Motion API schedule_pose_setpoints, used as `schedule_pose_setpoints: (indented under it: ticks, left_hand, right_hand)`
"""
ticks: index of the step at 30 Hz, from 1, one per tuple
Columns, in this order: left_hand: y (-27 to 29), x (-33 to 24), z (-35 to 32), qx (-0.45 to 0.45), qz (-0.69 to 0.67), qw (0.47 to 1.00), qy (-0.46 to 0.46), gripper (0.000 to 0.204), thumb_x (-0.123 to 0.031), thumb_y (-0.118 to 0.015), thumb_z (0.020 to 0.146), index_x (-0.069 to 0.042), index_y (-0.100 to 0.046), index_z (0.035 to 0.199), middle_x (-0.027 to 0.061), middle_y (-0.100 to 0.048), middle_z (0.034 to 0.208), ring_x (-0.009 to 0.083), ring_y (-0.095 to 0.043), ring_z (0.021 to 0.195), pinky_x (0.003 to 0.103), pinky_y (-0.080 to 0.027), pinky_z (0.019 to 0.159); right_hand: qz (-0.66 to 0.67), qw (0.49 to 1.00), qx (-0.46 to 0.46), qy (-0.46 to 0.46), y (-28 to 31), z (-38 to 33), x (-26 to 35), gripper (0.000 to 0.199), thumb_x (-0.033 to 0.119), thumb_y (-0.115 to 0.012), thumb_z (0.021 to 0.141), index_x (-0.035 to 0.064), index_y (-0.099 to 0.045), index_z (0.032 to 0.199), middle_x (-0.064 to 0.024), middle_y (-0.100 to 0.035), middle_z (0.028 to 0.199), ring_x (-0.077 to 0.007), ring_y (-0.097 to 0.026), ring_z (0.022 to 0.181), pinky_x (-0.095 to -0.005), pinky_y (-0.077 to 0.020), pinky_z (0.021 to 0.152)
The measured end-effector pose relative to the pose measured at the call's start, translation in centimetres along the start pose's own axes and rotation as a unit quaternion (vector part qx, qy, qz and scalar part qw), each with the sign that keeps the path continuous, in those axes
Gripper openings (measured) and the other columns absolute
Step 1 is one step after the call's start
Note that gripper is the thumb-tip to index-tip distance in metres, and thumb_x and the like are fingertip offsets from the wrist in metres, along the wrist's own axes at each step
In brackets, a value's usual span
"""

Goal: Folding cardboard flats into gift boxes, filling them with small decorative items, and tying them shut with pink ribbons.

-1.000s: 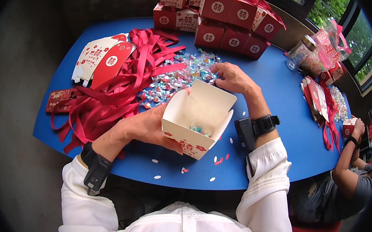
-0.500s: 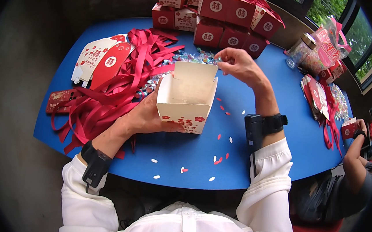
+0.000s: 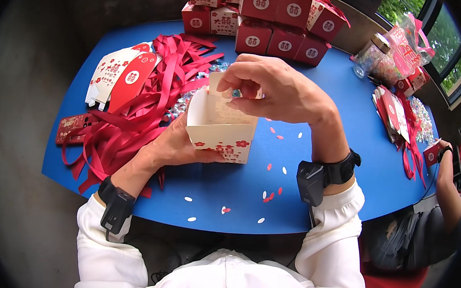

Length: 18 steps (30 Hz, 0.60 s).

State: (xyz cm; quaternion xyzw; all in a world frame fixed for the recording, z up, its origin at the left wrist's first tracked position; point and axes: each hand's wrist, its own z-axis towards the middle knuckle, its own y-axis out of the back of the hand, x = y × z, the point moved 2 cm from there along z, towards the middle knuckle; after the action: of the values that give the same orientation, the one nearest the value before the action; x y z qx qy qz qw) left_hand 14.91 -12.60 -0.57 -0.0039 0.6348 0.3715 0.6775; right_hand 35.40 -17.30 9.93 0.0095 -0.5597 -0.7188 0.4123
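A small white gift box [image 3: 219, 143] with red flowers and red print stands tilted with its top open and a back flap raised. My left hand [image 3: 178, 145] is closed around its left side and base. Above the opening, my right hand [image 3: 271, 87] has its fingers curled in a pinch. A small shiny wrapped candy [image 3: 237, 93] shows between those fingers, partly hidden. Behind the box lies a pile of shiny wrapped candies [image 3: 181, 107], and a heap of red ribbons [image 3: 134, 119] spreads to the left.
Flat unfolded boxes [image 3: 113, 76] and a red patterned phone [image 3: 73, 127] lie left. Finished red and white boxes [image 3: 274, 16] are stacked at the back. A jar [image 3: 371, 55] stands far right. Paper petals [image 3: 224, 210] dot the blue table [image 3: 312, 211]. A co-worker [image 3: 426, 221] sits right.
My right hand has moved from the candy pile toward me, left and over the open box. The box has shifted slightly left in my left hand.
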Motion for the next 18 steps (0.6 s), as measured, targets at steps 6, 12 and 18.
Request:
schedule_pose_setpoints:
  ticks: [6, 12, 18]
  left_hand:
    - [-0.1, 1.3, -0.3, 0.012, 0.008, 1.000, 0.021, 0.115, -0.016, -0.092, 0.066, -0.009, -0.019, 0.154, 0.0118, -0.054, 0.138, 0.0254, -0.055, 0.126, 0.040, -0.045, 0.107]
    - [-0.1, 1.7, -0.1, 0.000, 0.041, 0.999, -0.012, 0.125, -0.019, -0.094, 0.063, -0.008, -0.012, 0.156, 0.0137, -0.048, 0.144, 0.0285, -0.047, 0.135, 0.043, -0.038, 0.113]
    - [0.2, 1.7, -0.1, -0.016, 0.071, 0.997, -0.024, 0.121, -0.019, -0.094, 0.063, -0.010, -0.017, 0.155, 0.0128, -0.048, 0.144, 0.0292, -0.047, 0.135, 0.043, -0.039, 0.113]
  right_hand:
    - [0.060, 0.998, 0.021, -0.027, 0.8, -0.2, -0.5, 0.021, 0.013, -0.074, 0.087, 0.0018, -0.068, 0.104, -0.0061, -0.063, 0.082, -0.0146, -0.062, 0.074, -0.0291, -0.0529, 0.067]
    - [0.221, 0.968, -0.089, -0.082, 1.3, -0.5, -5.3, 0.017, 0.015, -0.066, 0.097, -0.0008, -0.068, 0.102, 0.0034, -0.063, 0.079, -0.0033, -0.055, 0.068, -0.0224, -0.0472, 0.056]
    - [-0.091, 0.970, 0.048, -0.219, -4.8, -3.2, -14.8, 0.046, 0.032, -0.079, 0.077, 0.0039, -0.066, 0.112, -0.0193, -0.067, 0.106, -0.0358, -0.060, 0.104, -0.0413, -0.0486, 0.092]
